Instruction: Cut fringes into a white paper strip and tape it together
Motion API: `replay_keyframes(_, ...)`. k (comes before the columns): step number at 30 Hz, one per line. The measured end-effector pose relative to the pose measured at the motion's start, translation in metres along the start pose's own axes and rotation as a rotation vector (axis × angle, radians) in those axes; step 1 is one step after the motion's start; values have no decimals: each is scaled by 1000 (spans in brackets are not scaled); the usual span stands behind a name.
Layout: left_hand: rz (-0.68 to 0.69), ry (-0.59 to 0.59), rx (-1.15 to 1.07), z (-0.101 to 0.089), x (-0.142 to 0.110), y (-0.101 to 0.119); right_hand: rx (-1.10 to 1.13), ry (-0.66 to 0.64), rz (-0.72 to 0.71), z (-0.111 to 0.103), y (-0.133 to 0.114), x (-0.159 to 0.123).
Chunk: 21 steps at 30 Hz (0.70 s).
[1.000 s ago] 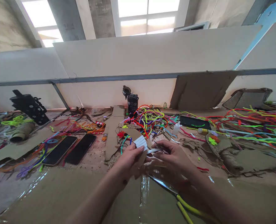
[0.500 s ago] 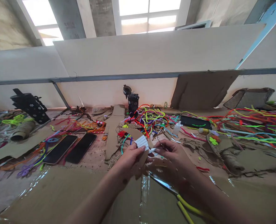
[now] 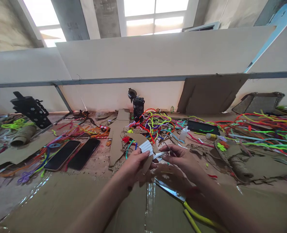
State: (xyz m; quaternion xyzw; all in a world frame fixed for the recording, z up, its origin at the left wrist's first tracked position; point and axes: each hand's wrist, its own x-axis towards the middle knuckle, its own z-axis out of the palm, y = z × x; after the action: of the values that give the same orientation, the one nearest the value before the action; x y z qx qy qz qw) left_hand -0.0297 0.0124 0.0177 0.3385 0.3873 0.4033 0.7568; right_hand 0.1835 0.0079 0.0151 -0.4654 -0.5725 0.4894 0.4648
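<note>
My left hand (image 3: 138, 159) pinches a curved piece of brown cardboard (image 3: 147, 165), with its thumb resting on white strips (image 3: 145, 147) laid side by side across it. My right hand (image 3: 179, 158) is closed on a loose white strip (image 3: 160, 154), whose far end is beside the cardboard's right edge. A thin dark item (image 3: 168, 147) shows at the right fingers; its kind is unclear. Below both hands, scissors (image 3: 173, 193) with yellow handles lie on a taped cardboard sheet (image 3: 90, 197), partly under my right forearm.
Two phones (image 3: 83, 154) lie to the left. Tangled coloured pipe cleaners (image 3: 158, 121) spread behind the hands, near a black tumbler (image 3: 138, 108) and a small white bottle (image 3: 183, 133). A twine roll (image 3: 241, 168) lies right. A white partition (image 3: 158, 58) stands behind.
The cardboard piece has tilted slightly in my left hand. More of the white strip shows at my right fingers, which have shifted a little.
</note>
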Motion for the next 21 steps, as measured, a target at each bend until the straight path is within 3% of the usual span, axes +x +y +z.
replay_keyframes(9,-45,0,70,3,-4,1,-15,-9,-33,3,-4,-2)
replay_keyframes(16,-28,17,79,-5,4,-6,240,71,35,5,-1,1)
replay_keyframes(21,-17,32,63,-7,9,-2,389,201,50,1,3,6)
